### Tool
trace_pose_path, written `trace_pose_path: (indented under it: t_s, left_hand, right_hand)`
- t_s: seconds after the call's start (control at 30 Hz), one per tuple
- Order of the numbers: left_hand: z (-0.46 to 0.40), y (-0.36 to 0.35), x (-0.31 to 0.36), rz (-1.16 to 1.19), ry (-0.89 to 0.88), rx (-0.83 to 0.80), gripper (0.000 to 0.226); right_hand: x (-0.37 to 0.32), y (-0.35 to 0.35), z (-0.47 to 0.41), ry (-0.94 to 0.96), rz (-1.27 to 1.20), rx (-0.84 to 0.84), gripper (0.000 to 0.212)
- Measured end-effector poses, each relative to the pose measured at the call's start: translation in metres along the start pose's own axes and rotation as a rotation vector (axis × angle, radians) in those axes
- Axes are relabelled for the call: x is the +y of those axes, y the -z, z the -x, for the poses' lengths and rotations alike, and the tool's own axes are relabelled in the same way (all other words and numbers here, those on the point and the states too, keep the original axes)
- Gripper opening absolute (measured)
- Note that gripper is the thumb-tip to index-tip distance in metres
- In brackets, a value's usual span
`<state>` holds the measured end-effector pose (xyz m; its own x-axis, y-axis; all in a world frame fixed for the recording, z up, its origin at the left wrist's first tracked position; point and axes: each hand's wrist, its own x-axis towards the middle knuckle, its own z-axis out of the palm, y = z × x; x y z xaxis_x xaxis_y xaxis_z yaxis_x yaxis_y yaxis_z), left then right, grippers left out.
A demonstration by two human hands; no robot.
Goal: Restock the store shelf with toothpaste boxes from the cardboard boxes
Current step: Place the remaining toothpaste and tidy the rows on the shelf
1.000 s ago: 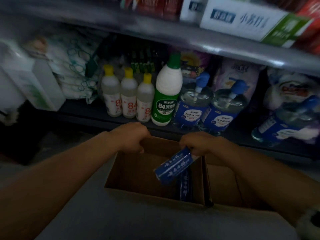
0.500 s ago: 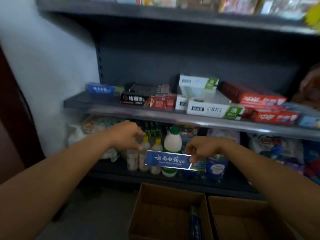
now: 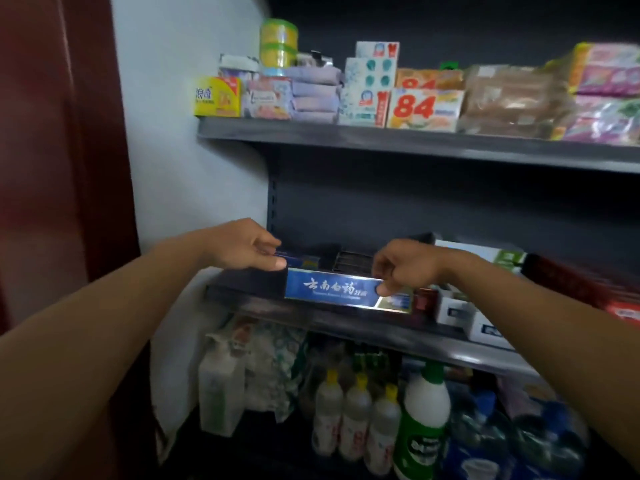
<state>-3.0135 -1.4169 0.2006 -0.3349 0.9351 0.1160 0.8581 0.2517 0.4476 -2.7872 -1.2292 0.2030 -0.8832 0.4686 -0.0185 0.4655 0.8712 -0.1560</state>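
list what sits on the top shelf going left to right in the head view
yellow box → stacked pale purple packs → white box with teal dots → white box with red 84 → brown wrapped packs → pink and purple packs

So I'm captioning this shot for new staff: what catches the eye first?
The blue toothpaste box, pinched at its right end by the right hand, sits level at the middle shelf front edge. The left hand is at its left end. Above, a bold red "84" pack stands out.
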Motion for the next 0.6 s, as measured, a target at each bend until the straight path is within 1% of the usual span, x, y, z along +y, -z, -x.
trace_pose_path:
  t_s: [0.07,0.13,0.3,0.4,0.47,0.6]
  left_hand:
    - [-0.015,0.006,-0.011,0.011,0.005,-0.022,0.065]
    - [-0.03,0.008,-0.027,-0.021,0.003,-0.003,0.06]
    - [-0.071,0.012,-0.075,-0.203,-0.002,0.068,0.038]
    - [-0.096,0.013,-0.097,-0.297,0.045,0.107,0.045]
    - [-0.114,0.011,-0.113,-0.297,0.1,0.14,0.037]
    - [-0.146,-0.002,-0.143,-0.248,0.168,0.184,0.036]
  right_hand:
    - [-0.01,0.004,-0.028,0.032,0.009,0.026,0.019]
    - [-0.02,0.005,-0.057,0.061,0.022,0.043,0.021]
    - [-0.033,-0.005,-0.125,0.083,0.046,0.089,0.023]
    - [-0.04,-0.014,-0.165,0.099,0.04,0.115,0.028]
    - [-0.042,-0.023,-0.191,0.101,0.037,0.118,0.029]
    - [-0.037,-0.043,-0.232,0.086,0.049,0.109,0.03]
